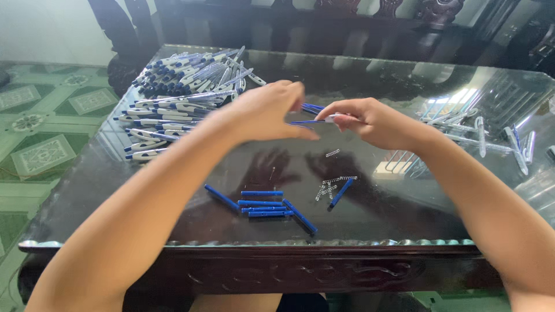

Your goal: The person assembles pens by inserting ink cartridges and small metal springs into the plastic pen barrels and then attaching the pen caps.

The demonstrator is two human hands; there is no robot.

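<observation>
Above the middle of a dark glass-topped table (404, 92), my left hand (263, 112) and my right hand (370, 121) meet on one thin blue pen part (306, 122). Each hand pinches an end of it. More blue pieces (314, 107) stick out behind my left fingers. Below my hands lie several loose blue pen tubes (263, 207) and a few small metal springs (332, 188). One more spring (332, 152) lies alone just under my right hand.
A big heap of white-and-blue pens (179, 98) covers the table's far left. Clear pen barrels (491, 136) lie scattered at the right. Dark carved chairs (347, 17) stand behind the table. Green patterned floor tiles (40, 127) show at the left.
</observation>
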